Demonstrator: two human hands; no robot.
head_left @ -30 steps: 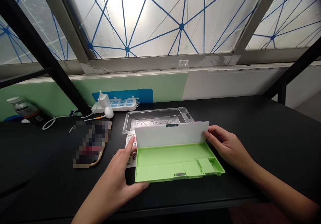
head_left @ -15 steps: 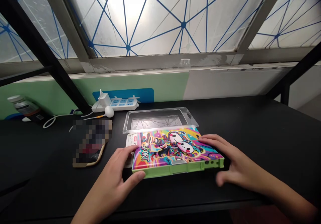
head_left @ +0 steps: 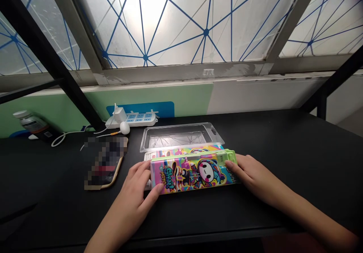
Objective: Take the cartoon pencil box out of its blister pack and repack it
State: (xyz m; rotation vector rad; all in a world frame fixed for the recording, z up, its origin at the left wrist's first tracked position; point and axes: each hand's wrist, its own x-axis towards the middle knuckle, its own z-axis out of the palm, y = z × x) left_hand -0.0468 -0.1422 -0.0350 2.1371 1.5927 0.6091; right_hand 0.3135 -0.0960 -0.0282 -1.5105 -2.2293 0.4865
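Near bench (head_left: 283, 139) front edge: holding pencil case (head_left: 195, 171) tipped up on its long edge, left hand (head_left: 133, 198) and right hand (head_left: 253, 175) fingers clamped on opposite ends. Mid-turn, probably; next move calls for even grip both ends.

The pencil case (head_left: 193, 173) has big puffy letters at the left end of its picture side, with small letters under them. They are too blurry to read for sure. The white card (head_left: 147, 156) just behind it has a tiny red mark, but its print is too small to read. The bottle (head_left: 32, 123) label is too small too. The phone (head_left: 104, 162) is blurred.
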